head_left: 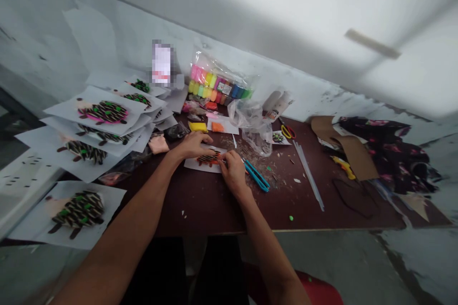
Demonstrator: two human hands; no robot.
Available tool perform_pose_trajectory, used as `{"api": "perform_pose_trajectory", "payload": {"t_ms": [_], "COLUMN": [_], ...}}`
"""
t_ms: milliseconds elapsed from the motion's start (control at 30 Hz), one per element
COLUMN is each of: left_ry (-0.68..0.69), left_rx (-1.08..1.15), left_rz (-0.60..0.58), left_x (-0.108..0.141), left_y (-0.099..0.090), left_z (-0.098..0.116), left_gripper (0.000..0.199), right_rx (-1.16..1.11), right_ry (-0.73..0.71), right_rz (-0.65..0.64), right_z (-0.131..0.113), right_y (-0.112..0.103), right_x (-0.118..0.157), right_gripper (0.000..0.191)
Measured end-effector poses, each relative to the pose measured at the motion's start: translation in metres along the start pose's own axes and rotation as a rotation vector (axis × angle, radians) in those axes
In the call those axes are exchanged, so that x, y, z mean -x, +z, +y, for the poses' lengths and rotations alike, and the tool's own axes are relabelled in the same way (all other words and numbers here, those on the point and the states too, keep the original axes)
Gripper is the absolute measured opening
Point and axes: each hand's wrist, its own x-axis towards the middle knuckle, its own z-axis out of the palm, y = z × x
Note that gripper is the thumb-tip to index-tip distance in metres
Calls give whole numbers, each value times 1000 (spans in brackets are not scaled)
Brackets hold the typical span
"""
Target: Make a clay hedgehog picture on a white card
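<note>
My left hand (195, 145) lies with its fingers apart on the edge of a white paper sheet (193, 164). On that sheet is a small striped orange and dark clay figure (209, 158). My right hand (232, 171) has its fingertips pinched at the figure's right end; anything between them is hidden. Blue-handled scissors (256, 176) lie just right of my right hand. Loose crumbs and scraps dot the dark maroon table (200, 214) around both hands.
Paper sheets bearing spiky clay figures (103, 112) are stacked at the left. A bag of coloured clay (218, 81) stands behind my hands. Red-handled scissors (288, 131), long plastic strips (308, 174), cardboard (348, 147) and floral cloth (388, 150) lie rightward.
</note>
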Motion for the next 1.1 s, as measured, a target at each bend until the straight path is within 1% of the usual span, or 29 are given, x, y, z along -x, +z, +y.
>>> {"api": "perform_pose_trajectory", "payload": {"t_ms": [233,467,633,767,933,1100], "left_ry": [-11,2,-11,-26,-10,-18], "left_rx": [-49,-84,-90,-77,-69,-76], "left_rz": [7,19,32,12,-16,-16], "left_x": [1,0,1,2,2,3], "left_y": [1,2,2,1,-1,-1], "left_z": [4,3,7,9,10,11], "left_gripper": [52,51,49,46,38,36], "right_rx": [20,86,114,108,107,142], "right_ry": [-7,-18,-25,-25,-35,-47], "right_rz": [9,-7,-22,-17,-18,-35], "right_z": [1,1,1,1,3,3], "right_y": [3,3,3,3,3,2], "right_x": [1,0,0,-1,-1,0], "right_gripper": [13,13,14,14,14,14]}}
